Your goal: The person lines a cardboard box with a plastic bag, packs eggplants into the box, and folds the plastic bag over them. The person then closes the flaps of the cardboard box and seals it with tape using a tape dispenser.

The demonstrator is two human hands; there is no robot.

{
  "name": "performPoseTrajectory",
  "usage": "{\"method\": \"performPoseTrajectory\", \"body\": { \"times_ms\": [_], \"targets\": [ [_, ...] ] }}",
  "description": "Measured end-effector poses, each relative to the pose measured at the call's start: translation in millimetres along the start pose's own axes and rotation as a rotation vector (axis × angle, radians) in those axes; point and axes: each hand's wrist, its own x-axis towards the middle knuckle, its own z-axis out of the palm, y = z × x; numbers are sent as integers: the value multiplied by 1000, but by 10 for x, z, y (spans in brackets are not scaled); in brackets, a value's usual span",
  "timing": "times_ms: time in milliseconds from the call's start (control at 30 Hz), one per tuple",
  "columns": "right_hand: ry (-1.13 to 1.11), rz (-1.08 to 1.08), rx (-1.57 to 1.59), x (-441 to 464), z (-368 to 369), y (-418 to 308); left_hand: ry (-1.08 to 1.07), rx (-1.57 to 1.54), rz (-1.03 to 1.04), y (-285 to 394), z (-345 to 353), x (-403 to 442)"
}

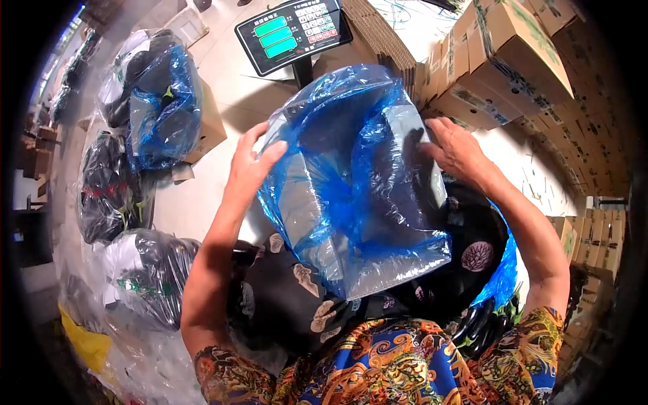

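A box lined with a blue plastic bag (341, 202) stands in front of me, its mouth open toward me and the film folded over its walls. My left hand (255, 158) grips the bag at the left rim, with thumb and fingers on the film. At the right rim, my right hand (455, 148) has its fingers curled over the edge of the same bag. The inside looks grey and bluish through the film, and I see no contents. Just beyond the box rises a weighing scale display (293, 34) with lit green screens.
Clear bags of dark eggplants (118, 189) lie along the left. Another blue-lined box (210, 128) stands at the upper left. Cardboard boxes (513, 61) are stacked on the right, with flattened cardboard (378, 40) behind the scale. Loose eggplants (480, 325) lie by my right side.
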Motion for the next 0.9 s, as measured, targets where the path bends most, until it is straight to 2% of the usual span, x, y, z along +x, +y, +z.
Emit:
{"method": "performPoseTrajectory", "body": {
  "times_ms": [100, 167, 233, 300, 333, 433, 467, 567, 600, 633, 667, 700, 767, 833, 867, 900],
  "targets": [
    [63, 2, 68, 259, 179, -45, -54, 121, -93, -15, 101, 165],
    [41, 5, 59, 446, 339, 17, 12, -170, -9, 139, 156, 236],
    [-38, -15, 123, 592, 412, 38, 11, -533, -53, 294, 145, 341],
    [-48, 0, 250, 740, 506, 66, 19, -581, -74, 223, 84, 520],
    [-125, -21, 269, 805, 498, 75, 22, -606, -80, 183, 52, 632],
    [-272, -108, 225, 888, 526, 93, 122, -469, -222, -116, 32, 958],
    [-268, -112, 275, 870, 541, 97, 167, -319, -122, -283, 56, 1054],
    [-275, -141, 414, 738, 543, 123, 27, 65, -319, -777, -47, 1109],
    [-298, -155, 412, 695, 544, 110, -6, 50, -306, -1219, 2, 1121],
    [-292, -174, 417, 643, 568, 123, -153, 96, -228, -1658, 53, 1105],
    [-298, -174, 425, 623, 546, 103, -338, -75, -182, -1791, 120, 961],
    [-305, -171, 433, 607, 522, 88, -387, -333, -358, -2631, 297, 1011],
    [-309, -187, 470, 611, 553, 152, -308, -570, -461, -2455, 381, 690],
    [-391, -17, 281, 627, 608, 266, -212, -817, -557, -1871, 604, 219],
    [-291, -113, 333, 564, 542, 264, -150, -942, -602, -1674, 670, 4],
    [-192, -217, 391, 495, 469, 241, -141, -599, -486, -1783, 591, -140]
  ]
}}
